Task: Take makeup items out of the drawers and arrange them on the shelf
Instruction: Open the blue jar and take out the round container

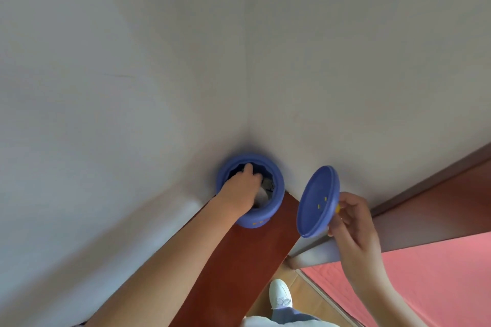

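Blue plastic makes up the round jar [268, 210], which stands at the far end of a reddish-brown wooden shelf [239, 268], tucked into the corner where two pale walls [132, 61] meet. Your left hand [243, 188] is pushed down into the jar's open mouth; the fingers are curled among dark and pale things inside, but you cannot tell whether they are closed on anything. Small yellow marks show low on the jar's near side, too small to read. To the right, your right hand [352, 220] pinches the jar's blue lid [317, 202] by its yellow knob, holding it tilted on edge, apart from the jar, two yellow dots on its face. Lower right lies a pink bedcover [438, 281]; near the bottom edge, a white shoe [280, 293] rests on a wooden floor.
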`<act>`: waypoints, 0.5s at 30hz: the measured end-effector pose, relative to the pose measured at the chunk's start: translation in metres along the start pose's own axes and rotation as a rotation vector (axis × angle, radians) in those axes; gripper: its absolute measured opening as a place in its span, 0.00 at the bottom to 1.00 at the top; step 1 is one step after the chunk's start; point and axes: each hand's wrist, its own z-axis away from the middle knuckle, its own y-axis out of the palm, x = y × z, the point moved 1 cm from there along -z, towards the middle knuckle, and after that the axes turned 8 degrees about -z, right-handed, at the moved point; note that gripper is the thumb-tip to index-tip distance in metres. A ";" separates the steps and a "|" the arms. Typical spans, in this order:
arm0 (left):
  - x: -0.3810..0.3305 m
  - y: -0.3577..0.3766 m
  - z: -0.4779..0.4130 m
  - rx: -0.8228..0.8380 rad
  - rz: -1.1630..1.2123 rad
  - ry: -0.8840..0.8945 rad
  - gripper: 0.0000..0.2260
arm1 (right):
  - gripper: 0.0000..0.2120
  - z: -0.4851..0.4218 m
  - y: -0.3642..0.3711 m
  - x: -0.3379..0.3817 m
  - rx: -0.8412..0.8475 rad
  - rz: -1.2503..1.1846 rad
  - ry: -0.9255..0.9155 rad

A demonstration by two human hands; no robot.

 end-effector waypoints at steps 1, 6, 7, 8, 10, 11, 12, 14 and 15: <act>0.001 -0.004 0.004 -0.008 0.014 0.013 0.14 | 0.14 -0.001 0.000 0.001 0.006 0.004 -0.004; 0.026 -0.030 0.049 -0.277 0.396 -0.099 0.13 | 0.18 -0.016 0.005 0.001 0.062 0.079 -0.051; 0.033 -0.033 0.065 -0.396 0.555 -0.163 0.11 | 0.18 -0.021 0.009 0.001 0.085 0.116 -0.067; 0.040 -0.034 0.081 -0.505 0.701 -0.237 0.09 | 0.17 -0.026 0.014 0.003 0.114 0.165 -0.086; 0.050 -0.026 0.112 -0.587 0.957 -0.379 0.06 | 0.13 -0.039 0.026 0.005 0.181 0.318 -0.146; 0.054 -0.017 0.123 -0.562 1.070 -0.431 0.07 | 0.13 -0.046 0.034 0.007 0.211 0.404 -0.198; 0.058 -0.003 0.132 -0.508 1.150 -0.474 0.11 | 0.12 -0.053 0.041 0.007 0.238 0.474 -0.260; 0.062 0.033 0.145 -0.363 1.211 -0.581 0.15 | 0.11 -0.065 0.056 0.006 0.295 0.565 -0.353; 0.063 0.051 0.149 -0.298 1.191 -0.634 0.13 | 0.11 -0.070 0.063 0.004 0.319 0.609 -0.383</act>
